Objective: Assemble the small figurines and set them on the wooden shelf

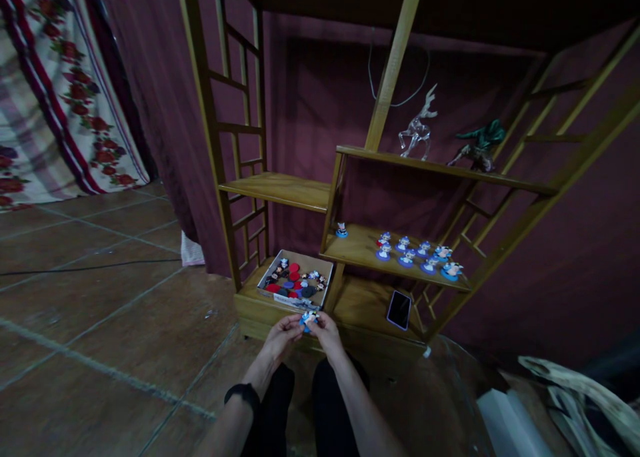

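Note:
A small figurine (309,318) with a blue base is held between my two hands, just in front of the shelf unit. My left hand (284,331) has its fingers closed on the figurine's left side. From the other side, my right hand (326,329) pinches it too. Right behind them, a shallow cardboard box (269,270) holds several more figurines and red, blue and dark round bases in a jumble. On the middle shelf (357,243) to the right, several figurines (406,258) stand in rows, and a single figurine (341,230) stands at that shelf's left end.
A phone (399,309) lies on the lower right shelf. A clear deer statue (419,127) and a dark green statue (481,143) stand on the upper shelf (430,167). Wooden uprights frame the unit. At lower right is a white box (510,423); a cable (90,268) crosses the floor.

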